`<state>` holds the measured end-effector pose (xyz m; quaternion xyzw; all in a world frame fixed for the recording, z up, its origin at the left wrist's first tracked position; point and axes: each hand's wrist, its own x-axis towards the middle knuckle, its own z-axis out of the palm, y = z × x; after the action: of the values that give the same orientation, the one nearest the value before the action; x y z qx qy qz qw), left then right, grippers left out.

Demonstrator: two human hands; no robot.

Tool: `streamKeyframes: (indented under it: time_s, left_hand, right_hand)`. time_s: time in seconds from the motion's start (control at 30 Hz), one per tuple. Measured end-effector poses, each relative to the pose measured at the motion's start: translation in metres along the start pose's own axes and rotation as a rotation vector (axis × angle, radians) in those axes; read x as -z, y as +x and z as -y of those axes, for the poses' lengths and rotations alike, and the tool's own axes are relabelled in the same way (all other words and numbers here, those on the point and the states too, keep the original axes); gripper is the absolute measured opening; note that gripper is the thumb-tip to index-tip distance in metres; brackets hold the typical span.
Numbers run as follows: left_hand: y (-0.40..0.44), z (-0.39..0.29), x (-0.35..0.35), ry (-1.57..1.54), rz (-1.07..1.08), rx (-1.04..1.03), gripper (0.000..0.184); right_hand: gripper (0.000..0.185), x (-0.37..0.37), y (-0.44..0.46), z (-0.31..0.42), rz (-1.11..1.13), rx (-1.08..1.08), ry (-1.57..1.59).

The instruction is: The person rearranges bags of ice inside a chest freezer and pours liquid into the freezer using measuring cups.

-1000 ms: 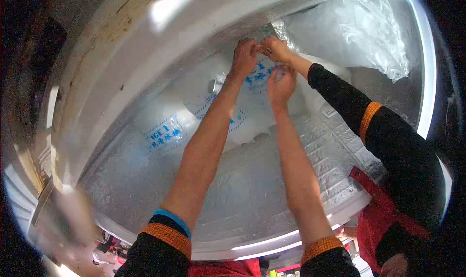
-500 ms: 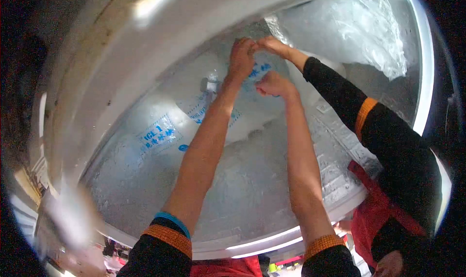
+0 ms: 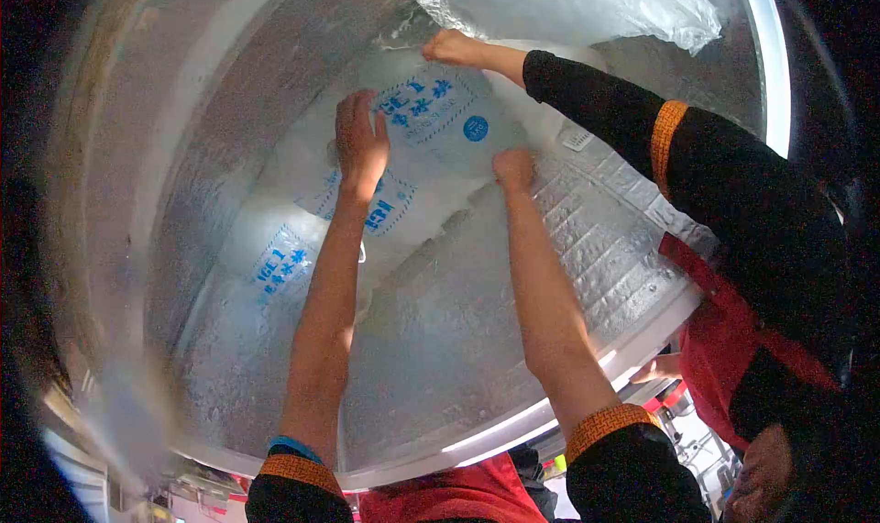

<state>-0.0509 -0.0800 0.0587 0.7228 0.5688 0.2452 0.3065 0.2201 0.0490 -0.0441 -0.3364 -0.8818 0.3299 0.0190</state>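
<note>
My left hand (image 3: 362,143) lies over the clear plastic ice bags, fingers stretched out and holding nothing. Beside it is an ice bag (image 3: 423,104) with blue "ICE" print and a round blue mark. My right hand (image 3: 515,170) is closed in a fist at that bag's lower right edge; what its fingers hold is hidden. Another ice bag (image 3: 390,207) with blue print is partly covered by my left wrist. A third printed ice bag (image 3: 282,264) lies lower left. A co-worker's hand (image 3: 454,48) is closed at the upper bag's far end.
A white-rimmed tub or chest (image 3: 779,83) surrounds the bags. Crumpled clear plastic (image 3: 632,5) lies at the far side. Ridged silvery lining (image 3: 605,239) is to the right. The co-worker's black sleeve (image 3: 596,110) reaches in from the right.
My left hand has moved left, away from the co-worker's hand, and its fingers have straightened. More of the upper bag's blue print shows. My right hand remains a fist. The view has shifted.
</note>
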Motion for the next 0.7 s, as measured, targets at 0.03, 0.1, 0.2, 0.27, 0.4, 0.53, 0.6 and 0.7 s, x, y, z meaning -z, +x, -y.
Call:
streamKeyframes:
  time_s: [0.03,0.1,0.2,0.27,0.4,0.53,0.6,0.7]
  left_hand:
    - [0.003,0.0,-0.003,-0.001,0.002,0.002,0.039]
    - [0.019,0.003,-0.012,0.124,-0.004,0.048,0.054]
    - [0.041,0.016,-0.031,0.184,0.045,-0.068,0.069]
    - [0.059,0.001,-0.027,0.167,0.07,-0.147,0.071]
    - [0.078,-0.032,-0.03,0.162,0.149,-0.211,0.059]
    - [0.09,-0.056,-0.057,0.252,0.126,-0.357,0.039]
    - [0.081,-0.072,-0.072,0.332,0.095,-0.542,0.021]
    - [0.062,-0.089,-0.082,0.335,0.29,-0.488,0.014]
  right_hand:
    - [0.025,0.008,0.003,0.009,0.065,-0.167,0.095]
    - [0.026,0.024,0.001,0.032,0.217,-0.486,0.301]
    - [0.022,0.05,-0.021,0.058,-0.004,-0.186,0.132]
    - [0.024,0.062,-0.05,0.059,-0.075,0.136,-0.104]
    - [0.012,-0.009,-0.141,0.133,0.062,-1.194,0.427]
    - [0.028,-0.112,-0.186,0.145,-0.457,-1.802,0.822]
    - [0.036,-0.134,-0.191,0.135,-0.718,-1.834,0.821]
    - [0.05,-0.141,-0.195,0.124,-0.602,-1.82,0.189]
